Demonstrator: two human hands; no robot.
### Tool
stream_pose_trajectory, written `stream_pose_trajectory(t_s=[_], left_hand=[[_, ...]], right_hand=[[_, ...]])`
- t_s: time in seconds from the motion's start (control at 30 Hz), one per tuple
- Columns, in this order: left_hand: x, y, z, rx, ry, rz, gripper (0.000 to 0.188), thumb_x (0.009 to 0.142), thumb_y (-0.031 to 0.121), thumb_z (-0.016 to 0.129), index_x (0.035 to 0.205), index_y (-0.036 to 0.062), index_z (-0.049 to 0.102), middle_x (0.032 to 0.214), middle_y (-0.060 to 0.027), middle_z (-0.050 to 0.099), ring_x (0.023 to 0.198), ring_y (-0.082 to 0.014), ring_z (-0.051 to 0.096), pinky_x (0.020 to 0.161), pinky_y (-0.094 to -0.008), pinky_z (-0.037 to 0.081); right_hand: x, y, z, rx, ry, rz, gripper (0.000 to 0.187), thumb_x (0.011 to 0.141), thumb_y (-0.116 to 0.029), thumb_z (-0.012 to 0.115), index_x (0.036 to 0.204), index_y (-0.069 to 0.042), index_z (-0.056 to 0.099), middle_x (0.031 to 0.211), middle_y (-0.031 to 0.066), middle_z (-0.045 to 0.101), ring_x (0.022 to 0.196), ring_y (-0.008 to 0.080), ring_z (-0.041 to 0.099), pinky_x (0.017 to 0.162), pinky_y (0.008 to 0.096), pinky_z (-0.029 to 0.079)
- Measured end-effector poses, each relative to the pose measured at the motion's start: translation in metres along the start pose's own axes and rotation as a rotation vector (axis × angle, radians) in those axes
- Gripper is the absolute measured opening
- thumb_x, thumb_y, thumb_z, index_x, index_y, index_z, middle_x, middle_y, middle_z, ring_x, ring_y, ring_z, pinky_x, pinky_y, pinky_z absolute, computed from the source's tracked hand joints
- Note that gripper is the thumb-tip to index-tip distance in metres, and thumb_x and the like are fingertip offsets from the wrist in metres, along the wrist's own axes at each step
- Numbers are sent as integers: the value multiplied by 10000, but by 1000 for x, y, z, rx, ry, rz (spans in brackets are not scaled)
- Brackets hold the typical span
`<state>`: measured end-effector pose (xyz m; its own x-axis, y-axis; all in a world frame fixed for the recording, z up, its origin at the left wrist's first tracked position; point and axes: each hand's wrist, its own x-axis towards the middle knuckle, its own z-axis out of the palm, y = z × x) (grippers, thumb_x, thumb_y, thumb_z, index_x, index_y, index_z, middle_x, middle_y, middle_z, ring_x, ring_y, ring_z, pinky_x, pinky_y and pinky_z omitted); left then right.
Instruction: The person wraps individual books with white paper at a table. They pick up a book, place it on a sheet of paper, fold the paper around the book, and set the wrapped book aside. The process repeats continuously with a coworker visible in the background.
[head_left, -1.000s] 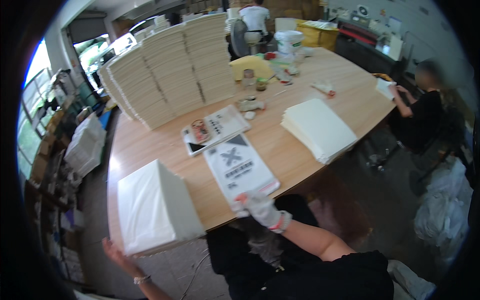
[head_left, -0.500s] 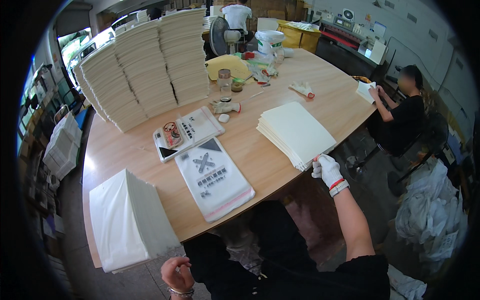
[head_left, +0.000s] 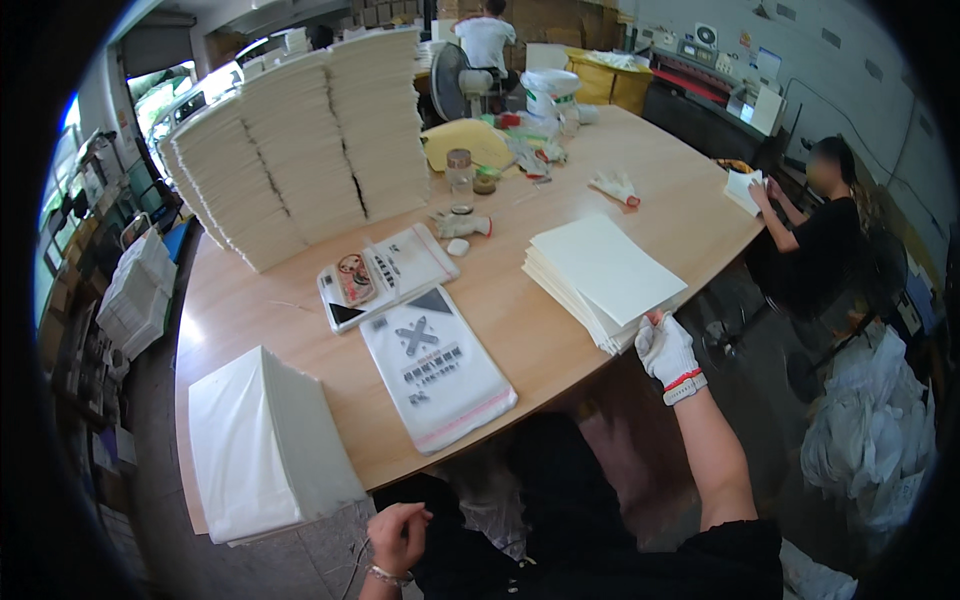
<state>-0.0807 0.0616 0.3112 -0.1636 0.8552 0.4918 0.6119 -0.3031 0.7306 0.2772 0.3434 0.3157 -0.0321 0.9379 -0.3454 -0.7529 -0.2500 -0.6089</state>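
My right hand (head_left: 667,350), in a white knit glove with bare fingertips showing, pinches the near right corner of the top cream paper sheet (head_left: 610,262). That sheet sits skewed on a stack of similar paper (head_left: 572,300), its corner jutting past those below. My bare left hand (head_left: 398,535) hangs over my lap, fingers curled in and nothing visible in them. Beyond it, at the table's near left, stands a thick block of white paper sheets (head_left: 240,440). A pack of clear printed plastic bags (head_left: 440,370) lies between the block and the stack.
Tall paper stacks (head_left: 290,150) rise at the back left of the wooden table (head_left: 330,400). Past the bags are a second printed pack (head_left: 410,262), a glass jar (head_left: 459,170), loose gloves (head_left: 614,187) and a fan (head_left: 455,80). A co-worker (head_left: 825,230) sits at the right, handling paper.
My right hand has drawn the top sheet's corner slightly outward, so it sits skewed on the stack. My left hand has risen a little and moved right. The view has shifted slightly.
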Motion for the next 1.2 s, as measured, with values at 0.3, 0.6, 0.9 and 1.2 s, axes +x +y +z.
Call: stream_pose_trajectory(t_s=[0.3, 0.6, 0.9, 1.2], left_hand=[[58, -119, 96, 594, -130, -75, 196, 737, 90, 512, 916, 30, 566, 1000, -158, 561, 892, -297, 539, 760, -394, 440], [88, -151, 115, 936, -309, -80, 117, 717, 124, 505, 724, 51, 596, 799, -101, 552, 785, -252, 546, 674, -355, 449], [80, -186, 79, 629, 12, 35, 185, 719, 150, 545, 845, 21, 582, 873, -106, 551, 886, -266, 509, 714, -367, 439], [97, -159, 66, -398, -106, -833, 352, 741, 234, 613, 935, -49, 537, 650, -81, 583, 491, -151, 567, 394, -258, 405]], right_hand=[[27, -32, 40, -354, 110, -88, 59, 761, -127, 493, 803, -100, 463, 596, 13, 480, 444, 109, 462, 302, 205, 342], [-123, 37, -9, -937, -414, -165, 313, 827, -145, 461, 1105, -3, 455, 991, 76, 542, 840, 124, 525, 689, 248, 448], [-128, 121, -41, -473, -311, 407, 226, 803, -171, 457, 998, -57, 474, 755, 58, 556, 444, 102, 443, 363, 208, 326], [-129, 142, -55, -285, -112, 432, 125, 787, -189, 535, 890, -138, 485, 585, -22, 467, 387, 79, 374, 333, 197, 292]])
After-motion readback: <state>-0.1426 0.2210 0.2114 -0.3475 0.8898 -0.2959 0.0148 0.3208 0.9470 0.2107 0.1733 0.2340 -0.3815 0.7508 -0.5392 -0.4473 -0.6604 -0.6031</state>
